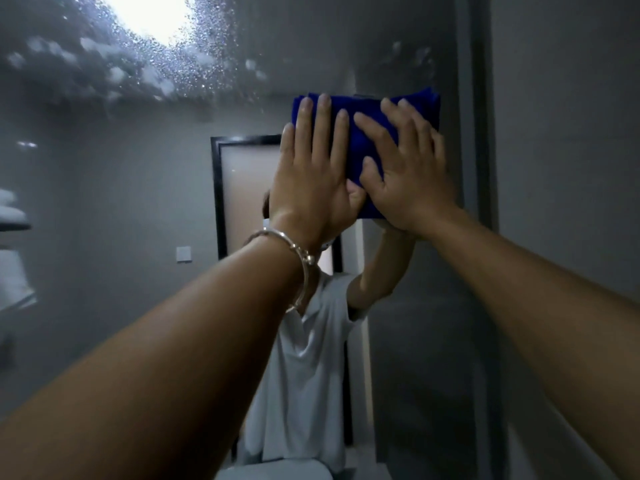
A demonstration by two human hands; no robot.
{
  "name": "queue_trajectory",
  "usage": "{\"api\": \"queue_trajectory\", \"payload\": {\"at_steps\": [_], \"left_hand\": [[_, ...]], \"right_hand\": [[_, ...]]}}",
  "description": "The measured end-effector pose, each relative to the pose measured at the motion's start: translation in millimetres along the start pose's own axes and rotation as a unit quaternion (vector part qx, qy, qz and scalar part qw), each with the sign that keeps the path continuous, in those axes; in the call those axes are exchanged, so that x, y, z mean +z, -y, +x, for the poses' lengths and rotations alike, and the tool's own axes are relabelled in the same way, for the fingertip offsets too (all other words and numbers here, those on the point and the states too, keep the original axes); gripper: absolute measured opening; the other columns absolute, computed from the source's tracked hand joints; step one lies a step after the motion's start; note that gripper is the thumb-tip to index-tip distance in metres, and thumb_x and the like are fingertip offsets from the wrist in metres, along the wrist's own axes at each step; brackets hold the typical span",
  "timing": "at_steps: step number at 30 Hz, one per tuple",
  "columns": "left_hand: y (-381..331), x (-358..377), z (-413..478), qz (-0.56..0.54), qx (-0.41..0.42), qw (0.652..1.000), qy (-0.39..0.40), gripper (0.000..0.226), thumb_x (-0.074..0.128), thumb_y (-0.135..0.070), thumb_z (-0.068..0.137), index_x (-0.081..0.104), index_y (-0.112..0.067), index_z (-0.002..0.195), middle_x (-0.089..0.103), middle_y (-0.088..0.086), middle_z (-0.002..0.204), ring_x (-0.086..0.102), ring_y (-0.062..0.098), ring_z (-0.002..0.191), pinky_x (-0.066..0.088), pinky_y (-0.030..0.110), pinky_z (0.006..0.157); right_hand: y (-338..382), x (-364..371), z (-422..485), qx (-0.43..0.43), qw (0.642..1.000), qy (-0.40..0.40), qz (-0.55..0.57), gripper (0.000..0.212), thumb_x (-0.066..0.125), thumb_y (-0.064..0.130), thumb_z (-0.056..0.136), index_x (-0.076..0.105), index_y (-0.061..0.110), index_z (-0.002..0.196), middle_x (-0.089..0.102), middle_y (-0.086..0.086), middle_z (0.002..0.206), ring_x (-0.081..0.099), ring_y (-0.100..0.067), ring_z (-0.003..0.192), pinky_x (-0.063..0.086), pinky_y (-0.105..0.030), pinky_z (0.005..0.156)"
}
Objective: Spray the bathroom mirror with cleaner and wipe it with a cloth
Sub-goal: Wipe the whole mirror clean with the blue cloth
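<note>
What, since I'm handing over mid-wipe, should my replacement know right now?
Left hand: flat, fingers straight, pressing the folded blue cloth on the bathroom mirror, near its right edge.
Right hand: flat on the same cloth.
Done: cleaner sprayed; white foam and droplets cling upper left.
Left: wipe that foam away. Spray bottle not in view.

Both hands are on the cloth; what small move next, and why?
Probably slide the folded blue cloth toward the upper left: the left hand and right hand press it flat on the bathroom mirror, and white cleaner foam sits unwiped there.
</note>
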State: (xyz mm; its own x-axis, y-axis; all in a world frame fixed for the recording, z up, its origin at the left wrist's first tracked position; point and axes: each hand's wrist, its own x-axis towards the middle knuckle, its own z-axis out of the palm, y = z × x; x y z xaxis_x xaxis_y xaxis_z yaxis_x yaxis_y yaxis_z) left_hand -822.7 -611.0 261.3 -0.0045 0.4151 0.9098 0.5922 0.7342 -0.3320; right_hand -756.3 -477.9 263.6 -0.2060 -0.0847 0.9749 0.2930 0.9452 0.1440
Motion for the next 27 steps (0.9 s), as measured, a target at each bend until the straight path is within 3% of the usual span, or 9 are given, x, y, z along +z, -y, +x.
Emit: {"api": "queue_trajectory", "payload": {"at_steps": [7,12,17,21,27], "left_hand": [[-34,13,-25,-0.001,0.021,1.000,0.004,0.073,0.009,-0.041,0.087,-0.003,-0.004,0.148,-0.005,0.021,0.156,-0.005,0.035,0.144,-0.002,0.044,0.115],[-44,19,-30,0.007,0.031,0.999,-0.027,0.071,0.016,-0.040,0.087,0.007,-0.003,0.147,0.008,0.023,0.155,0.007,0.036,0.144,0.007,0.046,0.114],[-49,20,-31,0.005,0.033,0.999,-0.031,0.069,0.016,-0.039,0.087,0.005,-0.002,0.145,0.012,0.024,0.154,0.011,0.037,0.143,0.009,0.047,0.114],[-56,22,-33,-0.007,0.033,0.999,-0.023,0.069,0.015,-0.039,0.087,0.004,-0.002,0.144,0.012,0.024,0.154,0.011,0.037,0.143,0.011,0.048,0.115],[-83,21,-44,-0.011,0.049,0.999,0.015,0.070,0.006,-0.039,0.085,-0.008,-0.004,0.144,-0.001,0.022,0.156,-0.001,0.037,0.144,0.002,0.047,0.115]], "right_hand": [[-20,4,-46,0.007,1.000,-0.015,0.002,0.057,0.032,0.039,0.089,0.029,0.028,0.145,0.029,-0.013,0.153,0.015,-0.025,0.141,0.014,-0.049,0.113],[-27,7,-61,0.008,0.999,-0.032,0.005,0.055,0.035,0.038,0.090,0.027,0.028,0.143,0.032,-0.014,0.152,0.015,-0.025,0.140,0.014,-0.048,0.111],[-29,10,-65,0.014,0.999,-0.043,0.018,0.053,0.035,0.037,0.090,0.028,0.028,0.142,0.033,-0.013,0.151,0.017,-0.025,0.140,0.011,-0.046,0.111],[-34,9,-71,0.014,0.999,-0.033,0.010,0.054,0.034,0.037,0.090,0.026,0.028,0.143,0.033,-0.013,0.152,0.017,-0.025,0.141,0.010,-0.045,0.111],[-50,4,-99,0.031,0.999,-0.012,0.003,0.056,0.035,0.036,0.089,0.026,0.028,0.144,0.033,-0.014,0.151,0.017,-0.026,0.141,0.014,-0.048,0.112]]}}
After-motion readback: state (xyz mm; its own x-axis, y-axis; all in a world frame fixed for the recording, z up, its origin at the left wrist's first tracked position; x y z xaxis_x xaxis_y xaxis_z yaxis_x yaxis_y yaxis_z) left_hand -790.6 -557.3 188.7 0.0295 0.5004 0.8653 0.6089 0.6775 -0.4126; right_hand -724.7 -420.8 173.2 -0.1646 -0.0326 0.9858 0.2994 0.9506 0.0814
